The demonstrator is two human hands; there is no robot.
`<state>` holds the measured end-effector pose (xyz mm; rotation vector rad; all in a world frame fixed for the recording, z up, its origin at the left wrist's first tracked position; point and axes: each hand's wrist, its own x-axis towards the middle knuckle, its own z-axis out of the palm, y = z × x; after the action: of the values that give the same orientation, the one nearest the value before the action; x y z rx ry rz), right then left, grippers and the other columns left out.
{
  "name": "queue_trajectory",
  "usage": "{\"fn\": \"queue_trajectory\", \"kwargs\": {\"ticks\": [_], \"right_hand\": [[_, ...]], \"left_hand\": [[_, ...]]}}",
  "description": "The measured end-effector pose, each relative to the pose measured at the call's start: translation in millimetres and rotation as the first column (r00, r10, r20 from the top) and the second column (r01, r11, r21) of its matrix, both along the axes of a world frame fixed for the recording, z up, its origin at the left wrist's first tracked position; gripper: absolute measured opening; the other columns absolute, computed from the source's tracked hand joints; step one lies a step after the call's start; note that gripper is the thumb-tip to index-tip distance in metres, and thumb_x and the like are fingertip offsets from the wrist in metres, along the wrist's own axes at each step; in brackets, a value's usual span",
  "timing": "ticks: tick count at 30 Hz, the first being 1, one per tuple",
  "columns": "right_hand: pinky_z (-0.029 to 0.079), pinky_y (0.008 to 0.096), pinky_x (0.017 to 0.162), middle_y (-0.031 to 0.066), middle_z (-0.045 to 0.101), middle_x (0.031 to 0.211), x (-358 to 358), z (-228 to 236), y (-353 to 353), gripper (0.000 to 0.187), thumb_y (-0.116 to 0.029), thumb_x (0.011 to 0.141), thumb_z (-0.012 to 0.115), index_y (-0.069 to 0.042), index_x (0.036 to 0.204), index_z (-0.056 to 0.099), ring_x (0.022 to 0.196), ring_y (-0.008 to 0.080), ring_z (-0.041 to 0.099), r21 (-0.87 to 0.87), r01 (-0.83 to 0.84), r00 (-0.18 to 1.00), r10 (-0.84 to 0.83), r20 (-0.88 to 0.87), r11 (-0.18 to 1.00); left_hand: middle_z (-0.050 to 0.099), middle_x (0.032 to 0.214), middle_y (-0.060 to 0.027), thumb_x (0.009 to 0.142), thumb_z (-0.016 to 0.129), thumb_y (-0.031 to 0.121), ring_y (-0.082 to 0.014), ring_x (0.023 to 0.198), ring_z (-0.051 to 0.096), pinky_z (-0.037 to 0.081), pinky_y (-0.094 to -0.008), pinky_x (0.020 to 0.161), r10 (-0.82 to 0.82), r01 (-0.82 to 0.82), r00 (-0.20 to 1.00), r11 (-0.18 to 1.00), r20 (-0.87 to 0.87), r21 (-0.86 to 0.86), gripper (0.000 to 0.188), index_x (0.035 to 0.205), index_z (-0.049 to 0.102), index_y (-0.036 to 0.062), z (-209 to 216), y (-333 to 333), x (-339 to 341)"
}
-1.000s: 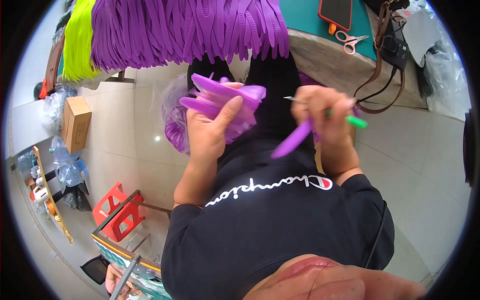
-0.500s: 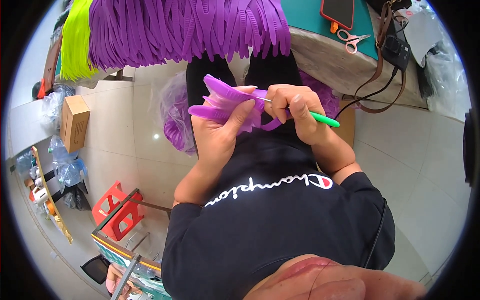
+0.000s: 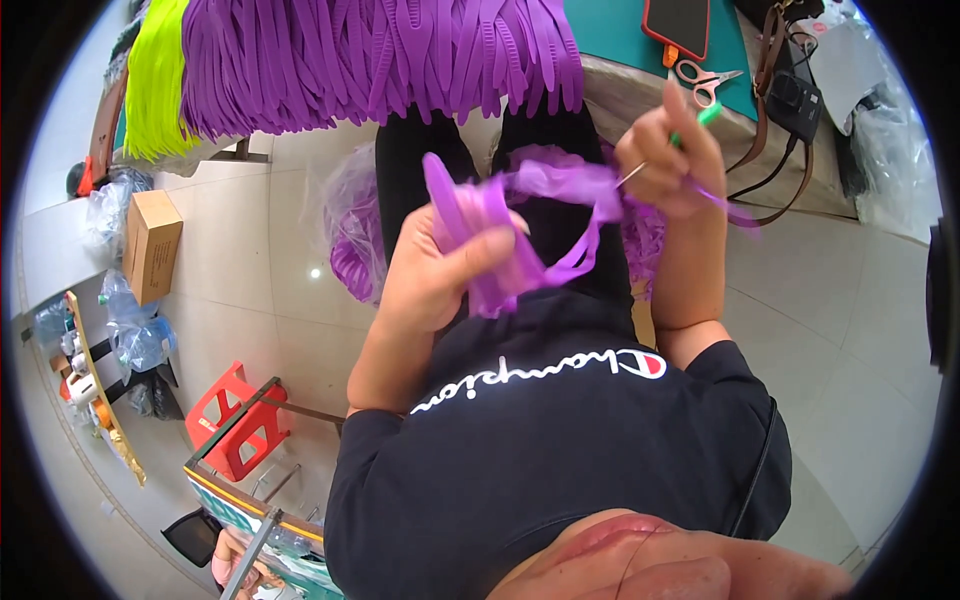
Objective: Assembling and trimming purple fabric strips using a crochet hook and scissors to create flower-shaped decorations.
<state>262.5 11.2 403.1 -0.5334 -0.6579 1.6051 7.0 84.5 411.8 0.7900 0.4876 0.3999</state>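
Over my lap, my left hand (image 3: 420, 275) is closed on a soft purple rubber strap piece (image 3: 462, 222), thumb pressed across it. To the right and farther out, my right hand (image 3: 672, 160) grips a green-handled pick (image 3: 708, 113) with a thin metal shaft pointing left. Thin purple trim (image 3: 588, 245) stretches in a loop between the two hands, and a loose end hangs past my right wrist. Motion blurs the purple material, so its exact joins cannot be made out. A dense row of purple straps (image 3: 390, 65) hangs off the table edge ahead.
Lime straps (image 3: 152, 80) hang at the far left. Pink scissors (image 3: 703, 82), a red-cased phone (image 3: 676, 25) and a bag strap (image 3: 765, 70) lie on the table at right. Bagged purple pieces (image 3: 352, 265) sit beside my legs. A cardboard box (image 3: 152, 245) and red stool (image 3: 238, 420) stand left.
My right hand has moved away to the right and farther out with the pick, drawing purple trim out from the piece. My left hand stays over my lap, shifted slightly nearer.
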Motion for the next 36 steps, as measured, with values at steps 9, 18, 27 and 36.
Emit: {"fn": "queue_trajectory", "kwargs": {"ticks": [9, 18, 27, 36], "right_hand": [[0.036, 0.0293, 0.041, 0.0072, 0.043, 0.061, -85.4, 0.6, -12.1, 0.044, -0.034, 0.094, 0.047, -0.003, 0.063, 0.048, 0.046, 0.0202, 0.046, 0.658, 0.046, 0.242, -0.648, 0.723, 0.751], [0.036, 0.0290, 0.041, 0.0068, 0.043, 0.062, -86.8, -1.5, -10.4, 0.042, -0.032, 0.095, 0.047, -0.003, 0.065, 0.050, 0.046, 0.0199, 0.046, 0.675, 0.048, 0.165, -0.672, 0.722, 0.736], [0.035, 0.0303, 0.042, 0.0072, 0.041, 0.058, -99.1, 3.3, -11.3, 0.035, -0.022, 0.094, 0.048, -0.003, 0.064, 0.052, 0.045, 0.0196, 0.043, 0.625, 0.143, -0.063, -0.624, 0.779, 0.767], [0.032, 0.0201, 0.052, 0.0026, 0.047, 0.064, -63.6, 6.7, -5.3, 0.035, -0.028, 0.093, 0.053, -0.008, 0.067, 0.039, 0.055, 0.0064, 0.038, 0.036, 0.440, 0.703, -0.369, 0.608, 0.897]], "left_hand": [[0.063, 0.074, -0.0033, 0.086, 0.065, 0.011, -0.0078, 0.063, 0.059, 0.047, -0.0214, 0.058, 0.402, -0.387, 0.916, 0.888, -0.010, 0.248, 0.010, 0.086, 0.061, 0.0012, -12.2, -11.2, 32.5], [0.064, 0.073, -0.0042, 0.088, 0.063, 0.011, -0.0075, 0.062, 0.058, 0.045, -0.0207, 0.056, 0.426, -0.404, 0.904, 0.873, -0.027, 0.273, 0.010, 0.084, 0.060, 0.0018, -9.1, -12.7, 32.6], [0.063, 0.073, -0.0037, 0.088, 0.063, 0.011, -0.0067, 0.062, 0.057, 0.044, -0.0188, 0.055, 0.496, -0.413, 0.867, 0.754, -0.031, 0.511, 0.011, 0.085, 0.060, 0.0009, -18.4, -14.1, 33.1], [0.065, 0.081, -0.0050, 0.085, 0.066, 0.009, -0.0111, 0.068, 0.061, 0.047, -0.0217, 0.062, 0.258, -0.245, 0.965, 0.949, -0.043, 0.200, 0.024, 0.105, 0.058, -0.0021, -12.3, -7.4, 27.7]]}}
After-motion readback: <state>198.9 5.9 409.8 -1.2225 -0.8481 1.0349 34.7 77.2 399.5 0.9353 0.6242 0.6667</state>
